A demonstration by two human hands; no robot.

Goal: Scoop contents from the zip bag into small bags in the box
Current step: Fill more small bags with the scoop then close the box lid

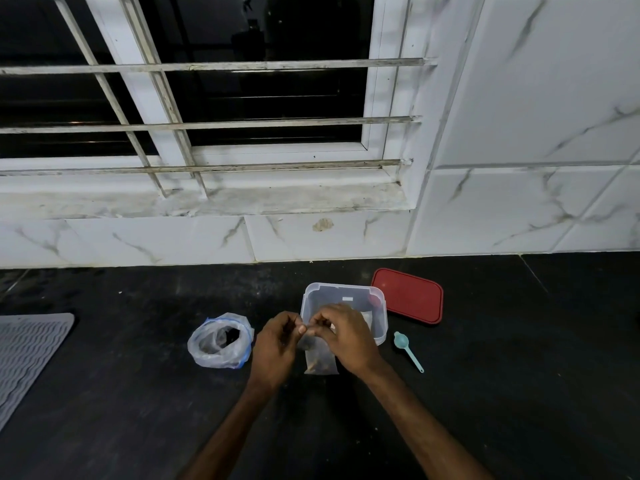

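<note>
Small clear plastic bag (320, 358), top pinched by fingers (301, 329) of left hand (277, 344) and right hand (346, 334); label (347, 298) on clear box (343, 287) unreadable.

You have no text, brand, number or sign in view that can be read. One item is noted: a small white rectangular label (347, 298) on the far wall of the clear rectangular plastic box (382, 320). Whatever is printed on that label is too small and too blurred for you to make out.
</note>
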